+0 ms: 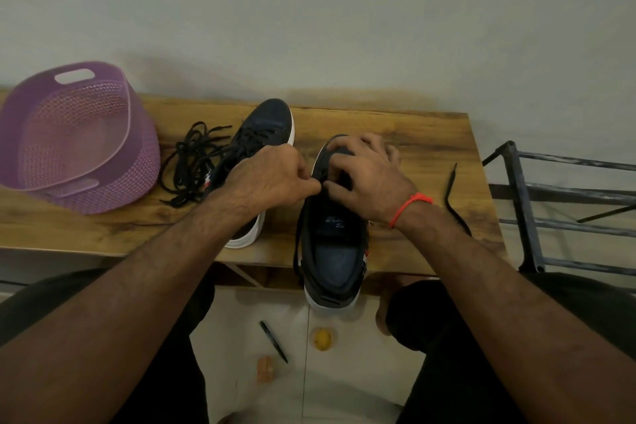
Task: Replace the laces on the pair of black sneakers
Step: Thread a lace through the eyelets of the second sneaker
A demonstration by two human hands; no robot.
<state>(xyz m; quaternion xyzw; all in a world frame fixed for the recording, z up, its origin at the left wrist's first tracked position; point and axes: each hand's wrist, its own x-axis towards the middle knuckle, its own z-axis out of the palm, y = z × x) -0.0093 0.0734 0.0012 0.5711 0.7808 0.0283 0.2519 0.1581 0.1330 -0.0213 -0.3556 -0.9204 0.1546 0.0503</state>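
Note:
Two black sneakers with white soles stand on a wooden table [423, 134]. The near sneaker [335, 251] points away from me, its heel past the table's front edge. My left hand [272, 175] pinches a black lace at its eyelets. My right hand [364, 175] rests over the front of this sneaker, fingers curled around its upper. One lace end [452, 189] trails on the table to the right; another hangs down the shoe's left side. The second sneaker [265, 127] stands to the left, laced, partly hidden by my left hand. A loose pile of black laces [192, 162] lies beside it.
A purple plastic basket [75, 134] lies tilted on the table's left end. A dark metal rack [564, 206] stands to the right of the table. On the floor below lie a pen [273, 341], a yellow round thing [322, 339] and a small orange thing [265, 368].

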